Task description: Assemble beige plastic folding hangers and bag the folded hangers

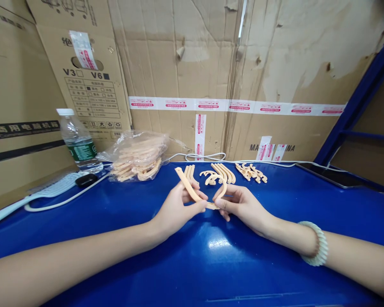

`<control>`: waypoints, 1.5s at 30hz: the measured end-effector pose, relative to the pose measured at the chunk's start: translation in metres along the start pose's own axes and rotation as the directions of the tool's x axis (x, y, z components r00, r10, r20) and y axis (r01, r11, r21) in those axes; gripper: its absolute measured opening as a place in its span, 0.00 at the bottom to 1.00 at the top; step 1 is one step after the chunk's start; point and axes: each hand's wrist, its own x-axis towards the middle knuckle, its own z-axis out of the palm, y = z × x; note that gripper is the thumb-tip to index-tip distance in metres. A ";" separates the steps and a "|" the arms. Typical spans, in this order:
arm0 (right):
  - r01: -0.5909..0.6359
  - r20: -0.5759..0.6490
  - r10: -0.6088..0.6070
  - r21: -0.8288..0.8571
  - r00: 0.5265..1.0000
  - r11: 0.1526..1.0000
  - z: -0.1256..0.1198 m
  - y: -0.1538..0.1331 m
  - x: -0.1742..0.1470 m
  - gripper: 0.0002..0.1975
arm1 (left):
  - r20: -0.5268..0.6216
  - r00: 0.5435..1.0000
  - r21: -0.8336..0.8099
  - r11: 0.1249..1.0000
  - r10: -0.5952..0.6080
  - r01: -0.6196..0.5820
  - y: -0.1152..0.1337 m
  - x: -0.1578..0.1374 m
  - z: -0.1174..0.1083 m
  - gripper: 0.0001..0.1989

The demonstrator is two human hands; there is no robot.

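My left hand is closed on a long peach-coloured strip that bends near its lower end. My right hand pinches a hook-shaped peach piece, its curve rising above the fingertips. The two pieces meet low between my hands; whether they are locked together I cannot tell. Behind them on the blue table lie several bent strips, a few more strips to the left, and loose curved hooks. Small S-shaped pieces form a pile at the right.
A clear bag of similar pieces sits at the back left, beside a water bottle. Further left are a light-blue object and a small black item. A dark tablet-like slab and white cable lie along the back, before cardboard.
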 end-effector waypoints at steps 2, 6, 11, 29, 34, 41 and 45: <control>-0.004 0.027 0.003 0.010 1.000 1.000 0.002 0.000 0.000 0.15 | 0.070 0.997 -0.019 0.999 -0.026 0.027 0.000 -0.001 0.001 0.20; 0.012 0.021 -0.012 0.033 1.000 0.999 -0.007 -0.001 0.007 0.17 | 0.088 0.993 -0.064 0.994 -0.084 0.090 0.003 -0.001 0.003 0.17; 0.286 -0.031 -0.378 -0.596 0.925 0.751 -0.051 -0.006 0.029 0.10 | 0.018 0.988 -0.110 0.982 -0.152 0.153 0.007 0.001 0.002 0.15; 0.421 0.255 -0.450 -0.850 0.856 0.318 -0.077 0.011 0.049 0.09 | -0.041 0.974 -0.223 0.952 -0.224 0.210 0.007 0.003 -0.001 0.10; 0.320 -0.194 -0.517 -0.594 0.833 0.738 -0.068 0.004 0.041 0.11 | -0.052 0.971 -0.281 0.936 -0.233 0.209 0.006 0.004 -0.001 0.10; 0.292 -0.355 -0.255 0.055 0.899 0.955 -0.032 -0.010 0.019 0.13 | -0.046 0.970 -0.308 0.927 -0.237 0.212 0.005 0.004 -0.002 0.12; 0.207 -0.329 -0.146 0.159 0.933 0.965 -0.021 -0.012 0.010 0.11 | -0.048 0.970 -0.296 0.931 -0.238 0.214 0.006 0.004 -0.001 0.14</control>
